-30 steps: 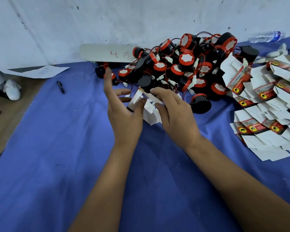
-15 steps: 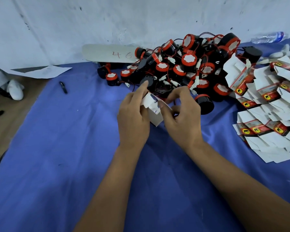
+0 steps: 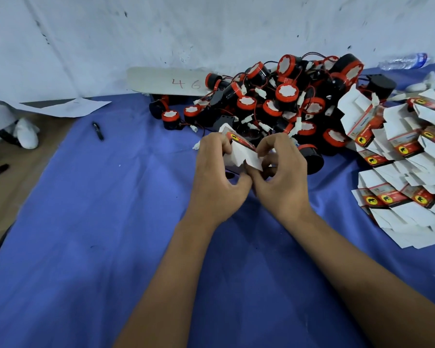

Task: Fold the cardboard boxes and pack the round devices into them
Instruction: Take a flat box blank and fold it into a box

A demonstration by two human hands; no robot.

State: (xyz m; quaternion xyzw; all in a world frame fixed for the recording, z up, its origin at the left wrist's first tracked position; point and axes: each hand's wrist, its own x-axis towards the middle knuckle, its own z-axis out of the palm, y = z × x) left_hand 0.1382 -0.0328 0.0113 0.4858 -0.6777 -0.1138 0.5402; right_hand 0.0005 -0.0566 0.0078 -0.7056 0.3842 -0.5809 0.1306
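A small cardboard box (image 3: 239,153), white inside with a red and yellow printed face, is held between both hands above the blue cloth. My left hand (image 3: 217,177) grips its left side with curled fingers. My right hand (image 3: 280,177) pinches a white flap on its right side. Just behind them lies a heap of round black devices (image 3: 284,101) with red rims, white tops and red wires. A spread of flat unfolded boxes (image 3: 397,177) lies to the right. Whether a device sits inside the held box is hidden.
The blue cloth (image 3: 98,222) covers the table up to a white wall. A grey board marked 46 (image 3: 166,82), a black pen (image 3: 98,131), a paper sheet (image 3: 65,106) and a plastic bottle (image 3: 403,61) lie around. Bare brown table (image 3: 15,177) shows at the left.
My left hand has gone from spread open beside the box to gripping it. Both hands have closed in on the box and turned it, so its red printed face now shows.
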